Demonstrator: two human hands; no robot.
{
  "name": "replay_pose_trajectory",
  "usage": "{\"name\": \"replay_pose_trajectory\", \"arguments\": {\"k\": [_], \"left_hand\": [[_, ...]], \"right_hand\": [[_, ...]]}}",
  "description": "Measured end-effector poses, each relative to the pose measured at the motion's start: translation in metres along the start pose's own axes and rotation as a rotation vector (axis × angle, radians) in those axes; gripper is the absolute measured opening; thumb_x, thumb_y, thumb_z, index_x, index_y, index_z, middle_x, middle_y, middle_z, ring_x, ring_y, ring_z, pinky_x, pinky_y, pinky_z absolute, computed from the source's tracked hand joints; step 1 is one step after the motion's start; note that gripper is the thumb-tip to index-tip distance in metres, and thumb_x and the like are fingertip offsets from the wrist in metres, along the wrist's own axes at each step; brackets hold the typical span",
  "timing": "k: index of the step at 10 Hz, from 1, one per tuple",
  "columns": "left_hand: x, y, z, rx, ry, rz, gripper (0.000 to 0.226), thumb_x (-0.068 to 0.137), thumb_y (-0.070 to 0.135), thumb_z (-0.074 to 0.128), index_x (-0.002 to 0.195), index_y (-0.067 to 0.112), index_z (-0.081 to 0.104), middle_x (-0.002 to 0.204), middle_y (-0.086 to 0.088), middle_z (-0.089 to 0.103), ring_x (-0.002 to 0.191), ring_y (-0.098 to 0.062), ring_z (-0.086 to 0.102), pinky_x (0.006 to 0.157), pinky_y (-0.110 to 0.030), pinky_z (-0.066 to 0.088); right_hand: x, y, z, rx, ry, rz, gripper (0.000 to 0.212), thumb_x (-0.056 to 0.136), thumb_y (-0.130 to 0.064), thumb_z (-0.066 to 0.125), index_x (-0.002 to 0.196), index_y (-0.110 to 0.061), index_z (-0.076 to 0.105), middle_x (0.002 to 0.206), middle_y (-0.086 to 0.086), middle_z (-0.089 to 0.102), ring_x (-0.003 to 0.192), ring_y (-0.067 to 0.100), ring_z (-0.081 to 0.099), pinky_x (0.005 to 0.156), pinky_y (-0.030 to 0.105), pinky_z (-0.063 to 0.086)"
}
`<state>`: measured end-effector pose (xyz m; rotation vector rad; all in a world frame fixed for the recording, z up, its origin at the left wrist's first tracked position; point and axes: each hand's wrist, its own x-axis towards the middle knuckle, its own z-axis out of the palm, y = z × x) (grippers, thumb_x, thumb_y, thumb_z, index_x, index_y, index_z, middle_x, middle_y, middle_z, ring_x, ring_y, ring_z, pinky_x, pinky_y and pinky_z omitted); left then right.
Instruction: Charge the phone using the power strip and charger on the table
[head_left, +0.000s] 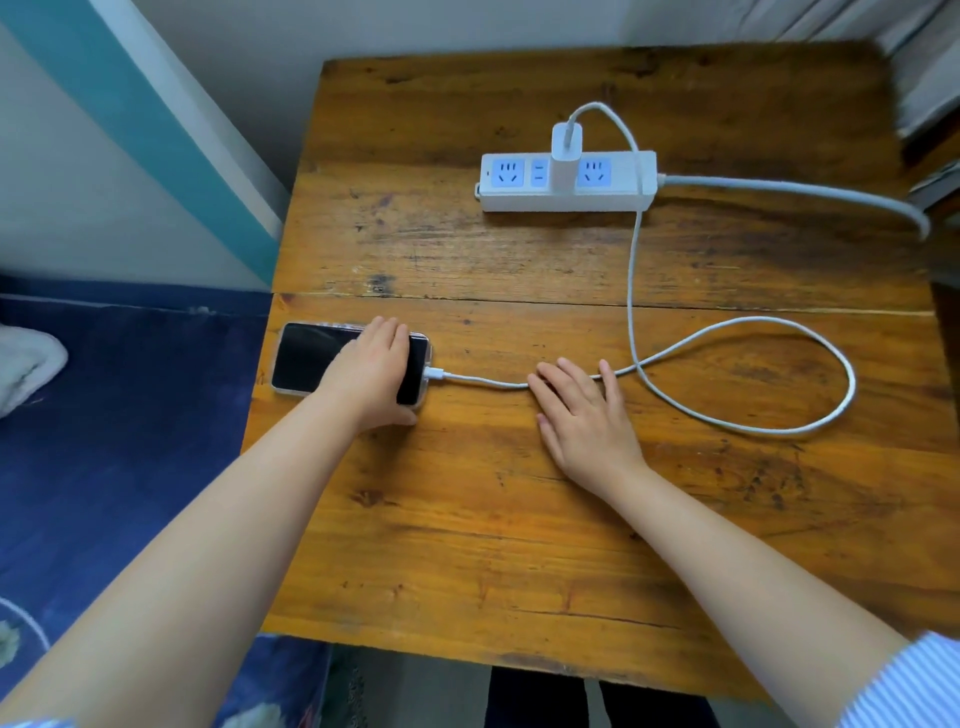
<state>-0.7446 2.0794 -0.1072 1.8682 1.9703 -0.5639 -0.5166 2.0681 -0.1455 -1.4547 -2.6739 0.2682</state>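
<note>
A black phone (311, 358) in a clear case lies screen-up at the left edge of the wooden table (519, 519). My left hand (371, 371) grips its right end, fingers over the far edge and thumb on the near edge. A white cable (727, 332) is plugged into the phone's right end, loops across the table and runs up to a white charger (563, 156) seated in the white power strip (566, 179) at the back. My right hand (584, 410) rests flat on the table, fingers spread over the cable, holding nothing.
The strip's thick grey cord (810, 195) leaves over the right edge. A blue bedcover (130, 441) lies left of the table, with a wall behind. The table's near half holds only my forearms.
</note>
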Motion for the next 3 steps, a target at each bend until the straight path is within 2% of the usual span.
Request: {"name": "replay_pose_trajectory", "arguments": {"k": [1,2,3], "left_hand": [[-0.001,0.027,0.011,-0.070,0.145,0.044,0.093,0.080,0.054,0.056,0.144,0.005,0.011,0.156,-0.011,0.015,0.144,-0.024,0.008,0.117,-0.036,0.013],[-0.006,0.070,0.030,-0.241,0.316,0.064,0.071,0.091,0.041,0.043,0.144,0.003,0.015,0.156,-0.012,0.015,0.144,-0.023,0.006,0.118,-0.034,0.006],[-0.010,0.110,0.048,-0.323,0.280,0.078,0.064,0.095,0.035,0.035,0.144,0.003,0.010,0.157,-0.013,0.007,0.145,-0.024,-0.001,0.117,-0.036,-0.002]], "right_hand": [[-0.002,0.003,0.001,0.120,0.063,0.021,0.041,0.070,-0.003,0.071,0.110,0.001,0.062,0.111,0.020,0.068,0.107,0.039,0.062,0.089,0.068,0.038],[-0.005,0.009,-0.004,0.304,0.161,0.069,0.036,0.071,0.010,0.060,0.107,0.011,0.060,0.111,0.031,0.064,0.109,0.050,0.055,0.093,0.070,0.032],[0.000,0.019,-0.027,0.442,0.335,0.139,0.029,0.071,0.014,0.053,0.099,0.015,0.062,0.102,0.034,0.065,0.102,0.050,0.058,0.093,0.054,0.044]]}}
